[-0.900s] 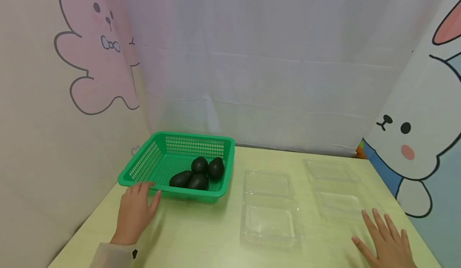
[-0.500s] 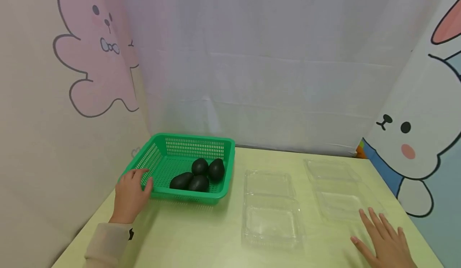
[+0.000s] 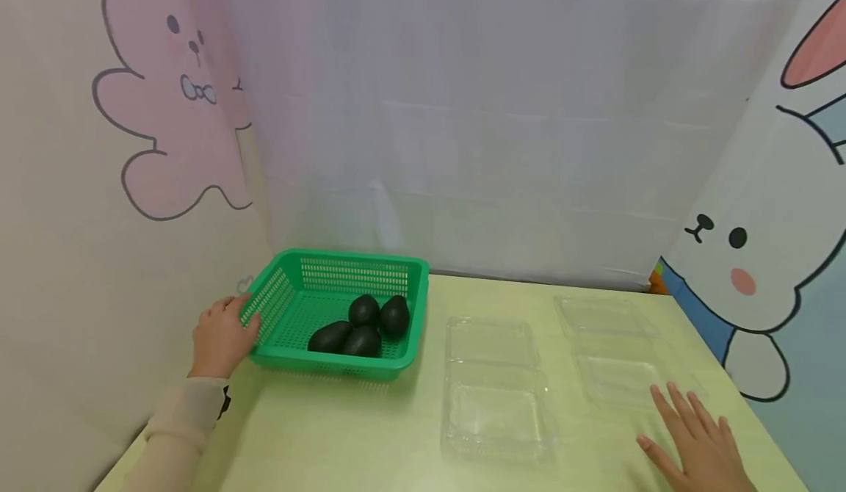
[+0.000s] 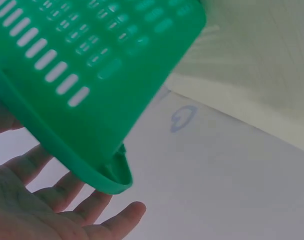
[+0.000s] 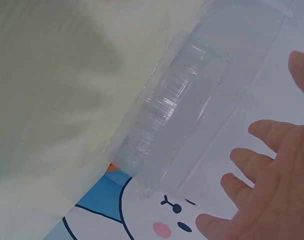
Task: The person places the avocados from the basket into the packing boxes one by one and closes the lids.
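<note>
In the head view my left hand (image 3: 221, 339) is at the left front corner of a green plastic basket (image 3: 344, 365). The left wrist view shows the loosely extended fingers (image 4: 124, 217) of that hand by the basket's rim (image 4: 66, 157); firm contact cannot be made out. Several dark avocados (image 3: 394, 318) lie together in the right front part of the basket. My right hand (image 3: 706, 444) has its fingers spread, low at the right, and holds nothing. Just beyond its fingertips is an opened clear plastic clamshell box (image 3: 621, 380), also in the right wrist view (image 5: 167, 107).
A second opened clear clamshell box (image 3: 496, 404) lies mid-table, right of the basket. The pale yellow table (image 3: 330, 440) meets a white cloth wall (image 3: 496, 147) at the back. Printed side walls with a pink bear (image 3: 178, 125) and white rabbit (image 3: 773, 257) flank it.
My left hand has moved left and farther back, from the basket's front rim to its left front corner. My right hand stays nearly in place; basket, avocados and boxes look unmoved.
</note>
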The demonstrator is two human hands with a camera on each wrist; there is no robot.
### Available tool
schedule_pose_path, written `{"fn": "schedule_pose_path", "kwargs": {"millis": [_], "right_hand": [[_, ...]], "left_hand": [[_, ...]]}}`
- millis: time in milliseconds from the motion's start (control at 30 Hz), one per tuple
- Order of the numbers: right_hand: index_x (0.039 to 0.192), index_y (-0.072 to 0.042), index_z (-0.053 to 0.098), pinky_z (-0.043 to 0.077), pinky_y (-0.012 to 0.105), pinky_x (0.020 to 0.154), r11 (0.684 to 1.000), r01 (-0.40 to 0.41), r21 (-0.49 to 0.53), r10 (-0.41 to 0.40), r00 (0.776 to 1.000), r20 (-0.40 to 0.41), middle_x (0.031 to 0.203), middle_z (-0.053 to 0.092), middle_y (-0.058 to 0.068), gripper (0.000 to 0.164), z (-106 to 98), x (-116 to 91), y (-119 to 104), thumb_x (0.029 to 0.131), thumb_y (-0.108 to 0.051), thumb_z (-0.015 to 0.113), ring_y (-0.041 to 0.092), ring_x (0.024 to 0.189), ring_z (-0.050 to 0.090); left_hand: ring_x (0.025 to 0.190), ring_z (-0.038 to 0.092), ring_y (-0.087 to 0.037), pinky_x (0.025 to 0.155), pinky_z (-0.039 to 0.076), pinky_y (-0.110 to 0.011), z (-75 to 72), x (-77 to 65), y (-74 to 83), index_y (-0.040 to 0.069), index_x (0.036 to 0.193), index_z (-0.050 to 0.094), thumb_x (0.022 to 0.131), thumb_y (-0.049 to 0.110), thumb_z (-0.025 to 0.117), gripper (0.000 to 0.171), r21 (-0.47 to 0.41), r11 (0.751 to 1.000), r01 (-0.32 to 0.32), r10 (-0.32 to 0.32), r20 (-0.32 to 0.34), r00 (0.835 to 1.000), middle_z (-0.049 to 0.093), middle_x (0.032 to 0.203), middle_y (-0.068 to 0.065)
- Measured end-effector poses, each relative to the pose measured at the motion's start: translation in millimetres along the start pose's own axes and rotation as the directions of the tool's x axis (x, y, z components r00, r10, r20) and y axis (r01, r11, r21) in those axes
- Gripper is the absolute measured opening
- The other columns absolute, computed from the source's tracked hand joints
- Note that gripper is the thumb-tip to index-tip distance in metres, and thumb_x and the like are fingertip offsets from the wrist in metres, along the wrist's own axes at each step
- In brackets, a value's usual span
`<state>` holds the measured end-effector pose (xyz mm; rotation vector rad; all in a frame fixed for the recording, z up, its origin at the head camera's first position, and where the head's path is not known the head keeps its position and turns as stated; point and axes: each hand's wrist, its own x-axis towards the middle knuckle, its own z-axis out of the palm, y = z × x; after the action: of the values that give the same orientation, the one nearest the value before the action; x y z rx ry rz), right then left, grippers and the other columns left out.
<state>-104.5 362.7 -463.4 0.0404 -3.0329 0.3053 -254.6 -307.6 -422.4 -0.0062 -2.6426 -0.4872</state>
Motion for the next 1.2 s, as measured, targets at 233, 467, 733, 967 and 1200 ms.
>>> {"fn": "schedule_pose_path", "kwargs": {"millis": [233,467,733,967,1200], "right_hand": [[0.151,0.003,0.025,0.008,0.078,0.094,1.000,-0.005,0.012,0.005,1.000,0.011,0.148,0.025,0.036,0.084,2.8,1.2,-1.9,0.094,-0.052,0.054,0.059,0.131,0.018],[0.151,0.001,0.025,0.010,0.078,0.093,1.000,0.004,0.014,-0.004,1.000,-0.003,0.148,0.027,0.035,0.083,6.2,-1.6,-2.4,0.094,-0.051,0.055,0.060,0.130,0.020],[0.151,0.000,0.026,0.011,0.078,0.093,1.000,0.007,0.009,-0.007,1.000,-0.024,0.147,0.029,0.035,0.082,11.0,-3.3,-0.7,0.094,-0.050,0.056,0.059,0.131,0.020],[0.153,-0.004,0.024,0.013,0.078,0.092,1.000,0.016,0.017,-0.015,0.999,-0.048,0.146,0.031,0.034,0.082,14.6,-5.7,-0.5,0.093,-0.048,0.058,0.059,0.130,0.023],[0.151,0.000,0.028,0.012,0.077,0.093,1.000,-0.009,-0.002,0.009,1.000,-0.027,0.146,0.031,0.035,0.082,13.7,-4.3,-2.1,0.093,-0.051,0.057,0.058,0.129,0.024]], "left_hand": [[0.108,0.043,-0.063,0.079,0.041,-0.070,2.9,18.1,-10.1,-0.010,0.140,0.042,0.096,0.021,0.051,0.054,-0.045,0.997,0.055,-0.050,0.118,0.992,0.041,0.129,-0.043],[0.080,0.056,-0.049,0.056,0.046,-0.051,7.1,33.2,-19.5,-0.009,0.143,0.037,0.096,0.021,0.049,0.057,-0.070,0.992,0.104,-0.088,0.201,0.976,0.043,0.123,-0.047],[0.081,0.055,-0.044,0.054,0.043,-0.043,9.1,42.6,-31.4,-0.008,0.148,0.027,0.095,0.022,0.048,0.064,-0.073,0.989,0.132,-0.105,0.295,0.950,0.039,0.124,-0.049],[0.072,0.052,-0.032,0.053,0.040,-0.037,6.7,45.5,-36.7,-0.007,0.149,0.025,0.092,0.020,0.049,0.067,-0.052,0.990,0.132,-0.103,0.381,0.919,0.036,0.135,-0.044],[0.057,0.045,-0.023,0.051,0.037,-0.035,10.3,46.8,-42.5,-0.005,0.149,0.025,0.090,0.013,0.046,0.066,-0.086,0.992,0.096,-0.057,0.379,0.924,0.037,0.136,-0.043]]}}
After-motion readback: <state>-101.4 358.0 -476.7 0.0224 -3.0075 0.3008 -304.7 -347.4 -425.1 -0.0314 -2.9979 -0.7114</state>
